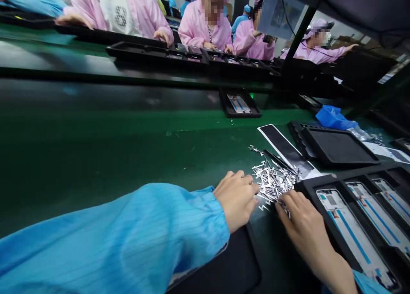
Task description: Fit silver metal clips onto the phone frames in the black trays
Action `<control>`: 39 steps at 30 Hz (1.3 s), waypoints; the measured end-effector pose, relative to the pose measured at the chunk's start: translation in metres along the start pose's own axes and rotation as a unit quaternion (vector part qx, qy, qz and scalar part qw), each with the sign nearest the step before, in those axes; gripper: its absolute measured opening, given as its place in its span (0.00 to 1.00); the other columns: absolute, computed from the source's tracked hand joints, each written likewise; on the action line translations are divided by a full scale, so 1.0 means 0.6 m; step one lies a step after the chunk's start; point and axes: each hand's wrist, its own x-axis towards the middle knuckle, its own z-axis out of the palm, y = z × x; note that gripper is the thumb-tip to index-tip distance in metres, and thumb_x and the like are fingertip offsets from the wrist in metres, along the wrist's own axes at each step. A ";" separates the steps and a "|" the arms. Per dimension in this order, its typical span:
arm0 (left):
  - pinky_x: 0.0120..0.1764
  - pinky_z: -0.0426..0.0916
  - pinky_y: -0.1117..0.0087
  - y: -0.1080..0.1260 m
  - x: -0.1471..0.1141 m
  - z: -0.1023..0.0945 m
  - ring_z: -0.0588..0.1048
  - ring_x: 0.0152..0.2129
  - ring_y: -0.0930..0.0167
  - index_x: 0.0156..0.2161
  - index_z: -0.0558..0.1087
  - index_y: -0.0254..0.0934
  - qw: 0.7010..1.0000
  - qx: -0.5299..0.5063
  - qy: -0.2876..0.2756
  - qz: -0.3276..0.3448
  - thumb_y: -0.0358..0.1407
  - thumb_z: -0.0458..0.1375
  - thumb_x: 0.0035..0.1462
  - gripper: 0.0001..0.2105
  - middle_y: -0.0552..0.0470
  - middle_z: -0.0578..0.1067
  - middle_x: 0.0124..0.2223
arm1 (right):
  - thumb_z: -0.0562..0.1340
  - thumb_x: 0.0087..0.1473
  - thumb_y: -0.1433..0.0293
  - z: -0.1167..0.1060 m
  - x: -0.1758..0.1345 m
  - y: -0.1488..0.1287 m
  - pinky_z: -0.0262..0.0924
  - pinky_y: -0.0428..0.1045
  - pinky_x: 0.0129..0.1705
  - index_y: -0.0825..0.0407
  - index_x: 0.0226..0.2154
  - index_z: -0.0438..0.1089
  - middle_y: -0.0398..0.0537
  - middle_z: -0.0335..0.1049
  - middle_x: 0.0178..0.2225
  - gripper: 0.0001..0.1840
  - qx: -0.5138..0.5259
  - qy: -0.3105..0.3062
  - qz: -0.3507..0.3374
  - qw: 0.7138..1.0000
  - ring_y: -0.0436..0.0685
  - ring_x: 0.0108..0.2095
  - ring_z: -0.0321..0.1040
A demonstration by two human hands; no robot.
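A loose heap of small, thin silvery metal pieces [272, 180] lies on the green table. At its left edge is my left hand [237, 198], in a blue sleeve, with its fingers curled and close together. What the left fingertips hold, if anything, is hidden. My right hand [301, 219] is at the heap's near right side, fingers bent toward the thumb, small bits showing at the tips; I cannot make out what is pinched. A dark slender tool, perhaps tweezers [278, 160], rests on the heap's far side. Under my left forearm sits a flat black tray [230, 264].
At right, a black compartment tray [312, 185] holds several phone frames [349, 230]. Beyond it are stacked black trays [342, 146], a blue plastic bag [335, 116] and a black strip on white paper [282, 146]. A small tray [226, 108] stands farther off. Co-workers in pink [205, 24] sit opposite.
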 end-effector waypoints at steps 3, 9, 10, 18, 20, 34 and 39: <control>0.37 0.58 0.61 0.012 0.025 0.019 0.63 0.35 0.64 0.33 0.68 0.34 0.999 0.034 -0.009 0.034 0.32 0.52 0.49 0.06 0.48 0.68 0.35 | 0.48 0.51 0.74 0.010 -0.003 -0.005 0.47 0.49 0.29 0.53 0.24 0.56 0.46 0.55 0.25 0.07 -0.019 -0.013 0.010 1.000 0.54 0.28 0.51; 0.36 0.59 0.60 0.014 0.055 0.042 0.64 0.34 0.64 0.29 0.67 0.32 0.998 0.018 -0.010 0.062 0.27 0.52 0.45 0.03 0.47 0.68 0.32 | 0.46 0.50 0.78 0.022 -0.004 -0.009 0.46 0.49 0.29 0.53 0.22 0.54 0.46 0.54 0.24 0.09 0.003 -0.006 0.021 1.000 0.53 0.27 0.49; 0.36 0.59 0.60 0.011 0.058 0.043 0.64 0.33 0.64 0.28 0.67 0.32 0.998 0.009 -0.010 0.059 0.27 0.52 0.45 0.03 0.48 0.68 0.32 | 0.46 0.50 0.78 0.022 -0.004 -0.008 0.46 0.48 0.29 0.53 0.21 0.54 0.46 0.54 0.23 0.10 0.018 -0.002 0.023 1.000 0.52 0.26 0.49; 0.40 0.58 0.62 0.001 0.048 0.032 0.64 0.33 0.69 0.26 0.67 0.34 0.991 -0.130 0.029 -0.023 0.27 0.50 0.48 0.04 0.52 0.68 0.31 | 0.48 0.53 0.71 -0.006 -0.001 -0.009 0.50 0.44 0.27 0.53 0.25 0.58 0.43 0.57 0.23 0.09 0.172 0.038 0.078 0.981 0.48 0.25 0.54; 0.36 0.60 0.69 0.006 0.044 0.030 0.65 0.30 0.73 0.28 0.69 0.35 0.982 -0.181 0.035 -0.038 0.28 0.51 0.48 0.05 0.54 0.68 0.30 | 0.49 0.53 0.69 -0.023 0.001 -0.015 0.51 0.42 0.26 0.52 0.26 0.59 0.41 0.60 0.24 0.08 0.218 0.028 0.121 0.968 0.46 0.25 0.56; 0.24 0.58 0.76 0.043 0.022 0.016 0.64 0.17 0.78 0.22 0.70 0.29 0.726 -0.665 0.101 -0.145 0.28 0.57 0.39 0.02 0.55 0.66 0.18 | 0.58 0.46 0.63 -0.047 0.002 -0.042 0.52 0.44 0.30 0.53 0.23 0.64 0.43 0.60 0.22 0.10 0.626 -0.038 0.321 0.709 0.48 0.27 0.56; 0.23 0.63 0.72 0.046 0.003 0.004 0.67 0.18 0.75 0.25 0.71 0.28 0.706 -0.703 0.060 -0.065 0.30 0.56 0.40 0.05 0.51 0.67 0.27 | 0.57 0.46 0.66 -0.061 0.003 -0.061 0.53 0.46 0.33 0.53 0.21 0.63 0.43 0.59 0.19 0.08 0.756 -0.061 0.328 0.563 0.49 0.25 0.58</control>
